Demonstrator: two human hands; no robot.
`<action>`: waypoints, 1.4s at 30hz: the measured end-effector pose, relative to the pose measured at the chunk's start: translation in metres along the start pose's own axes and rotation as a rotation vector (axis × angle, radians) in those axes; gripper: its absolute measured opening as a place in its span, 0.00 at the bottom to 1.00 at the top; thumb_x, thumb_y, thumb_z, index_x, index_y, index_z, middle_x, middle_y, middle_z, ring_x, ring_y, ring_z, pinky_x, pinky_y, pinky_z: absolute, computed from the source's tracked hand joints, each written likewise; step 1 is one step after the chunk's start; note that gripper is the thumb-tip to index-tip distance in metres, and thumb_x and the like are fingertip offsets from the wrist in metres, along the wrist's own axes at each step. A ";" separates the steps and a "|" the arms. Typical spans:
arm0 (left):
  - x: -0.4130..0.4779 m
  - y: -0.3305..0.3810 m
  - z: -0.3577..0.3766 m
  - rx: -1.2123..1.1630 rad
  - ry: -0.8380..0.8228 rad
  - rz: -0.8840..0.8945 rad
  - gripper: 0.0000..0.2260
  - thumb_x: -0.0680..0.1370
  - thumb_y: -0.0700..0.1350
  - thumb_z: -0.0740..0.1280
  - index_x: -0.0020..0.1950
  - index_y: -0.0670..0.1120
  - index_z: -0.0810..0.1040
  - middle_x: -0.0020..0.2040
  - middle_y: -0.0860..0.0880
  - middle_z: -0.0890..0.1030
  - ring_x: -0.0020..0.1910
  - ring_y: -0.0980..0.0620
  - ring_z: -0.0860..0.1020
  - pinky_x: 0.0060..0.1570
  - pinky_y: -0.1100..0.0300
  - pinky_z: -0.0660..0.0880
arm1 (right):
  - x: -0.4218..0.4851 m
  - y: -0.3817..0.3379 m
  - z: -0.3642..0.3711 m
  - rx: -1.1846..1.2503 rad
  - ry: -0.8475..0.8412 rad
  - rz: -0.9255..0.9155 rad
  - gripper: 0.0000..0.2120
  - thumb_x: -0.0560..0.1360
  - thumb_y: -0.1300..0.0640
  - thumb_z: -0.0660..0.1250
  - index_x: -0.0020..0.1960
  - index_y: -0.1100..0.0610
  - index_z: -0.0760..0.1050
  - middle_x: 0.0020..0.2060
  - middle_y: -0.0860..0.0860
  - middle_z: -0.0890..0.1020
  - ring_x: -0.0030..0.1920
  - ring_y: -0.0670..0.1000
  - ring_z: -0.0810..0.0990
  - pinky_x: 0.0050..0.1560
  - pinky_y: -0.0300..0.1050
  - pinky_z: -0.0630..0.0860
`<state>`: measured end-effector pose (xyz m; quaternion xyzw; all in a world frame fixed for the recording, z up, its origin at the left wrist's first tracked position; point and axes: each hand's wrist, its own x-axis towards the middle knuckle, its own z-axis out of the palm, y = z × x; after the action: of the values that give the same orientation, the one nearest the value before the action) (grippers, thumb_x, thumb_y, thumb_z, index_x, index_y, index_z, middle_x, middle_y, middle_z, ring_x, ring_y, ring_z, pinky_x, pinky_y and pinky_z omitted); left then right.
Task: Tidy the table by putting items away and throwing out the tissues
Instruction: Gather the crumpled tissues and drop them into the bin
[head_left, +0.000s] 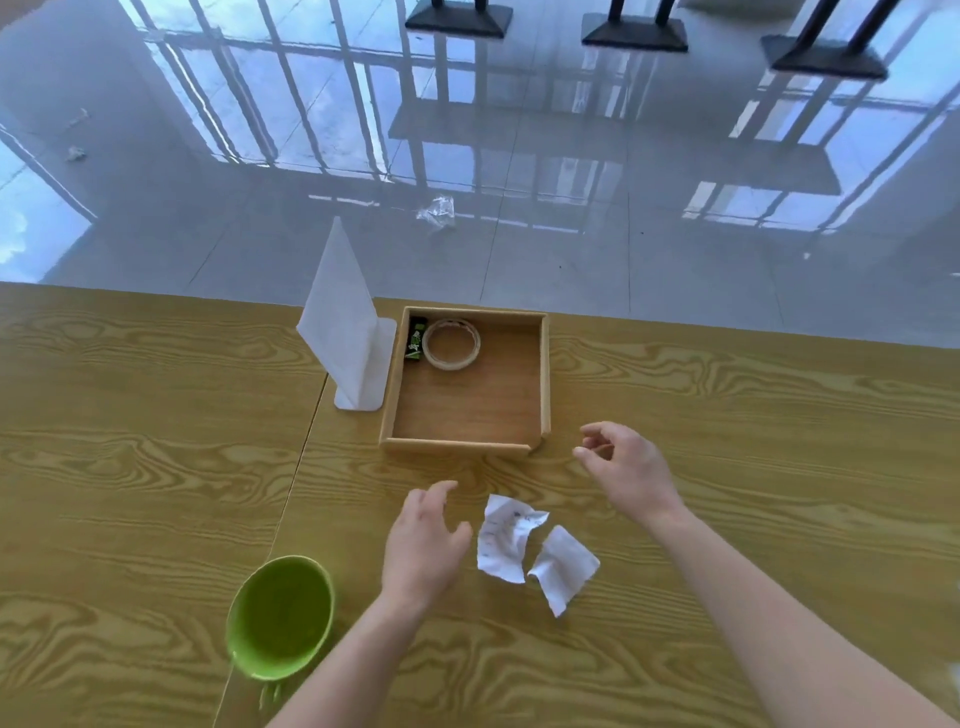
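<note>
Two crumpled white tissues lie side by side on the wooden table, one (505, 538) to the left and one (563, 566) to the right. My left hand (423, 540) hovers just left of them, fingers loosely curled and holding nothing. Beyond the tissues, my right hand (623, 467) hangs empty with relaxed fingers, by the near right corner of a wooden tray (544, 374). Inside the tray, at its far left, lie a roll of tape (451, 344) and a small black and green pack (415, 340).
A white napkin holder with upright napkins (345, 332) stands against the tray's left side. A green bowl (280, 618) sits at the near left. The table's far edge runs just behind the tray; the glossy floor beyond holds a crumpled clear wrapper (437, 212).
</note>
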<state>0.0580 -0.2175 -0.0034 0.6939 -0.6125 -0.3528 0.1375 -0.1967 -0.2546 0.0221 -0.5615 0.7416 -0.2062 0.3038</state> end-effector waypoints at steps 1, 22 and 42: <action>-0.006 0.002 0.004 0.022 -0.028 0.021 0.25 0.75 0.47 0.67 0.72 0.53 0.69 0.54 0.53 0.73 0.50 0.54 0.75 0.50 0.60 0.73 | -0.011 0.004 -0.001 -0.018 -0.021 -0.010 0.15 0.76 0.53 0.70 0.61 0.54 0.78 0.49 0.47 0.82 0.48 0.46 0.80 0.51 0.43 0.77; -0.018 0.032 0.042 0.349 -0.082 0.115 0.10 0.77 0.40 0.62 0.56 0.48 0.76 0.48 0.49 0.74 0.43 0.49 0.72 0.43 0.56 0.74 | -0.084 0.038 0.036 -0.277 -0.249 0.107 0.18 0.77 0.52 0.63 0.67 0.51 0.71 0.58 0.49 0.78 0.60 0.52 0.75 0.54 0.47 0.74; -0.035 0.071 0.041 0.154 0.199 0.148 0.15 0.74 0.36 0.66 0.59 0.45 0.82 0.43 0.51 0.78 0.41 0.53 0.75 0.42 0.62 0.67 | -0.086 0.055 -0.031 -0.008 0.014 0.034 0.12 0.76 0.59 0.64 0.57 0.52 0.80 0.48 0.47 0.83 0.50 0.50 0.80 0.44 0.41 0.70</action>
<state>-0.0226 -0.1894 0.0235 0.6868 -0.6706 -0.2234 0.1695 -0.2406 -0.1579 0.0279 -0.5486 0.7538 -0.2023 0.2998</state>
